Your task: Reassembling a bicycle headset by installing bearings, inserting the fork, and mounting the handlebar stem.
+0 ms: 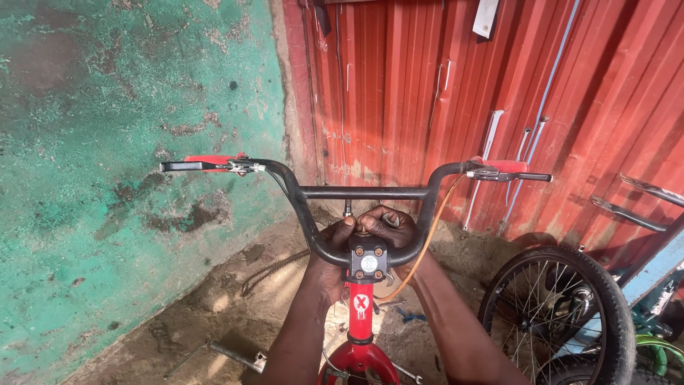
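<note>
Here, the left hand (pixel 329 249) and right hand (pixel 385 227), 2 fists, clench the black handlebar (pixel 363 192) just above the stem clamp (pixel 368 259) of the red bicycle frame (pixel 360 321).

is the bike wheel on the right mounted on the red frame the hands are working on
No, the spoked wheel stands apart at the right, clear of the red frame between the person's forearms.

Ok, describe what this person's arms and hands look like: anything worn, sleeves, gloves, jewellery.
Both forearms come up from the bottom edge bare: no sleeves show anywhere in view. The left hand and the right hand wear no gloves. No watch, bracelet or ring can be made out on the wrists or fingers that show. Parts of both hands are hidden behind the black handlebar and its stem clamp.
</note>
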